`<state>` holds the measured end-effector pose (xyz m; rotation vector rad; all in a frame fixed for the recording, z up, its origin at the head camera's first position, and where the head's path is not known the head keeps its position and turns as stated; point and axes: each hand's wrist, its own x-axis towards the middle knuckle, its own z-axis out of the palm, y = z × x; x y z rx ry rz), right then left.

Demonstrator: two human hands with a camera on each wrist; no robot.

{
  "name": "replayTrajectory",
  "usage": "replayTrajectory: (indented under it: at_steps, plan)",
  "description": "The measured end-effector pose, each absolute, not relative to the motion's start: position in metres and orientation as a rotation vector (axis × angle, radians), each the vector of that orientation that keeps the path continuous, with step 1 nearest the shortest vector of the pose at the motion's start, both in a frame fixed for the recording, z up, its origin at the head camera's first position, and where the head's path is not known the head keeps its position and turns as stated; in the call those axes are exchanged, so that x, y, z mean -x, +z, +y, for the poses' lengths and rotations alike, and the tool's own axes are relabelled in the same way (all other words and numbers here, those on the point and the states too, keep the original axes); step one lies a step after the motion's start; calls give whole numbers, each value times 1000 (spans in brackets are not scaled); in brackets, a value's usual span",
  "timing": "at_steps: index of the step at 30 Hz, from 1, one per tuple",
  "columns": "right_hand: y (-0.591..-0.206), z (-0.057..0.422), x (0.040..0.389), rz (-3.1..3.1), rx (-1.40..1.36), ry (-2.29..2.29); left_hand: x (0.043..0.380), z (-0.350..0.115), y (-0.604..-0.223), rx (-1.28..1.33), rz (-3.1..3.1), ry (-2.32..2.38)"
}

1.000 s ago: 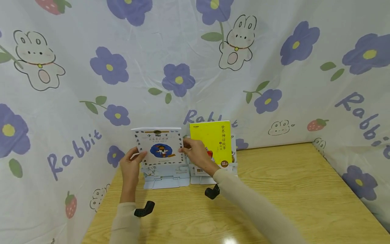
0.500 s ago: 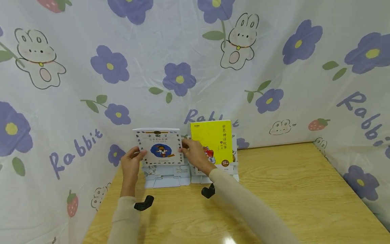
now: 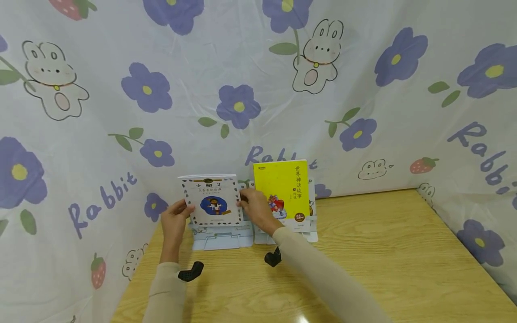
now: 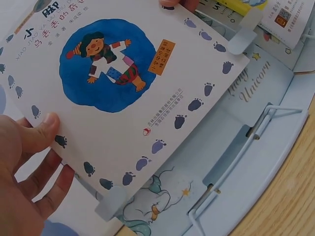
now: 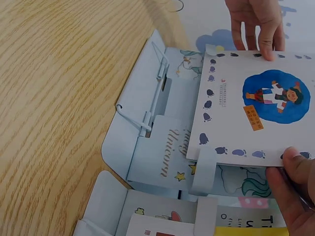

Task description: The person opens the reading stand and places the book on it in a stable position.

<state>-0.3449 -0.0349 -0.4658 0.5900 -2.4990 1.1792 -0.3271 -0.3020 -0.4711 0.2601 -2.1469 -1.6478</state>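
Note:
Both hands hold a white picture book with a blue oval and a border of small footprints. My left hand pinches its left edge, thumb on the cover and fingers behind, as the left wrist view shows. At the opposite edge my right hand pinches it between thumb and fingers. Behind and below the book is a pale blue book stand with a unicorn print and wire legs. Its two page clips overlap the book's lower corners.
A second stand just to the right bears a yellow book, which stands upright. The stands are on a wooden table near its back edge. A white curtain with rabbits and purple flowers hangs behind.
The white book has moved slightly down towards the stand's lower part, and both hands have kept their hold on its sides. The yellow book stays in place.

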Motion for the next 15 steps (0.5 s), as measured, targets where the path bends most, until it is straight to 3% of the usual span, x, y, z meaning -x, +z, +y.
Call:
replayTrajectory:
  at_steps: [15]
  plan:
    - [-478, -46, 338, -2510, -491, 1182, 330, -306, -487, -324, -2250, -1498]
